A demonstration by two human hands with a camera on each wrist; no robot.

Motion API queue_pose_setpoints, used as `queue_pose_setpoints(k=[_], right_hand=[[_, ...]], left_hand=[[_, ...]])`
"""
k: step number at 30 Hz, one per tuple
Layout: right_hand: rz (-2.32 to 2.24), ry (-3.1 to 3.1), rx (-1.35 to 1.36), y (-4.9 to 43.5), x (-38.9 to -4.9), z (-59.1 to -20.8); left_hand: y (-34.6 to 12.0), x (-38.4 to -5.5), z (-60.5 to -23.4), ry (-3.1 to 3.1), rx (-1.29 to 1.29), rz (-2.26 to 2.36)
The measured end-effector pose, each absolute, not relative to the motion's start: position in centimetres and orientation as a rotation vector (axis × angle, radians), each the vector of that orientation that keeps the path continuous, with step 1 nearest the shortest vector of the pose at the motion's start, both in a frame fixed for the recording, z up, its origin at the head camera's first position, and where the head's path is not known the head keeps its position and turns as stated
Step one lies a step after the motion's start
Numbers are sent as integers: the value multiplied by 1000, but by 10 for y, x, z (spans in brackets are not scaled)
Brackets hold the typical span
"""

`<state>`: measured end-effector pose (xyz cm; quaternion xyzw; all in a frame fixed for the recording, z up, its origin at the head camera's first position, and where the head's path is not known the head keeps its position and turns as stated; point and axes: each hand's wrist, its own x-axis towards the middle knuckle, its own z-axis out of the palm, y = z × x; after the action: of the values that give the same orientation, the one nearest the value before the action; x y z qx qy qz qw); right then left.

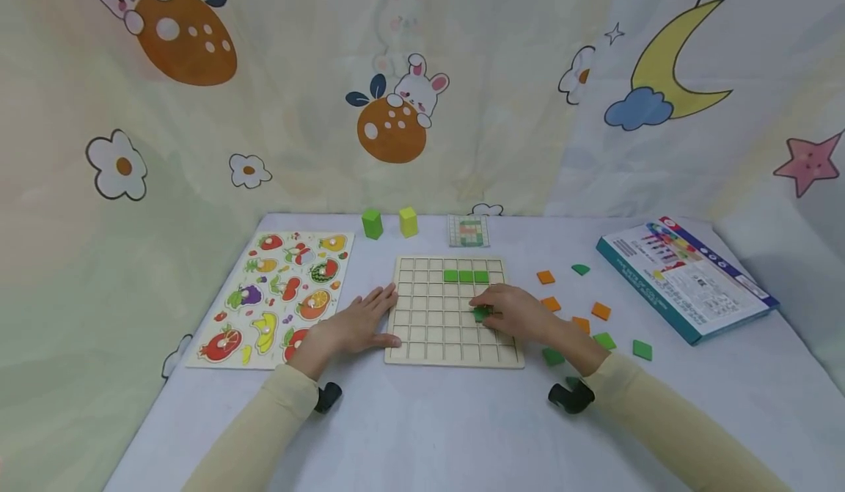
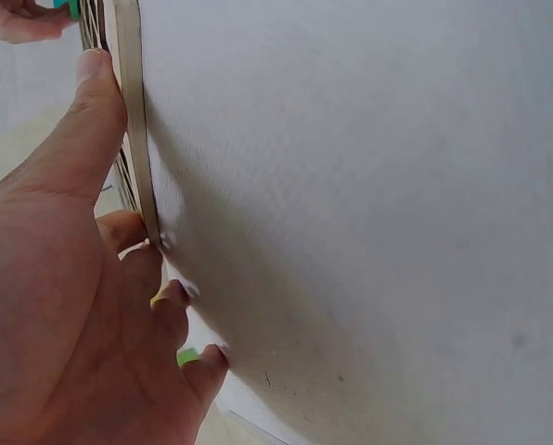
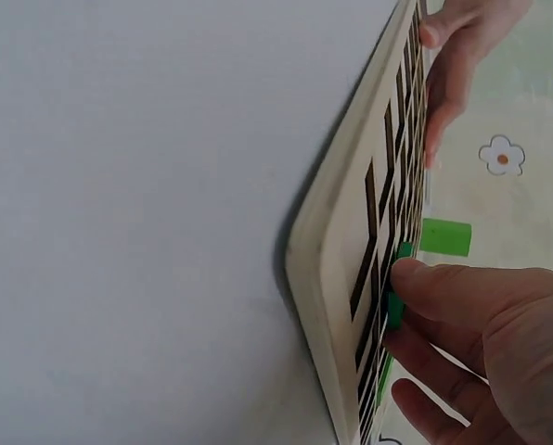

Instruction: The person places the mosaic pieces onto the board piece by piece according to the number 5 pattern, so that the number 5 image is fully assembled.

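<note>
A wooden grid board (image 1: pixel 422 323) lies flat on the white-covered table. Three green tiles (image 1: pixel 466 276) sit side by side in one of its upper rows. Over the board's right part, my right hand (image 1: pixel 524 314) pinches another green tile (image 1: pixel 480 314) between thumb and fingers. In the right wrist view this tile (image 3: pixel 394 311) stands tilted against the grid, with the thumb on its near face. My left hand (image 1: pixel 356 325) rests at the board's left edge, fingers extended. The left wrist view shows that thumb (image 2: pixel 96 111) lying along the board's side.
Loose orange tiles (image 1: pixel 601 310) and green tiles (image 1: pixel 642 350) are scattered right of the board. A flat box (image 1: pixel 693 279) lies beyond them. Left is a fruit picture board (image 1: pixel 277 298). Behind are a green block (image 1: pixel 372 224), a yellow block (image 1: pixel 408 222) and a pattern card (image 1: pixel 469 231).
</note>
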<state>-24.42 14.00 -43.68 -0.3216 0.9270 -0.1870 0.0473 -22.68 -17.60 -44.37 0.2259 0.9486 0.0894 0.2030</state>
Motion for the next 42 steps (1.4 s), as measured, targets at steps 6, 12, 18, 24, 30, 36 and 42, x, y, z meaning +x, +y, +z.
queue_pose_setpoints(k=[6, 12, 18, 24, 30, 36, 42], right_hand=[[-567, 2827, -960, 142, -241, -439], [-558, 2839, -1002, 144, -239, -439], [-540, 2859, -1036, 146, -238, -441], [-576, 2852, -983, 149, -237, -442], [-585, 2861, -982, 151, -235, -442], [-590, 2887, -827, 164, -234, -435], [-643, 2959, -680, 206, -239, -421]], left_hand=[[-177, -228, -445, 2647, 633, 263], [-177, -228, -444, 2644, 626, 249], [-177, -230, -445, 2645, 645, 262], [-178, -230, -447, 2647, 645, 258], [-178, -230, -447, 2650, 648, 253], [-177, -229, -445, 2645, 630, 247], [-177, -229, -443, 2641, 639, 251]])
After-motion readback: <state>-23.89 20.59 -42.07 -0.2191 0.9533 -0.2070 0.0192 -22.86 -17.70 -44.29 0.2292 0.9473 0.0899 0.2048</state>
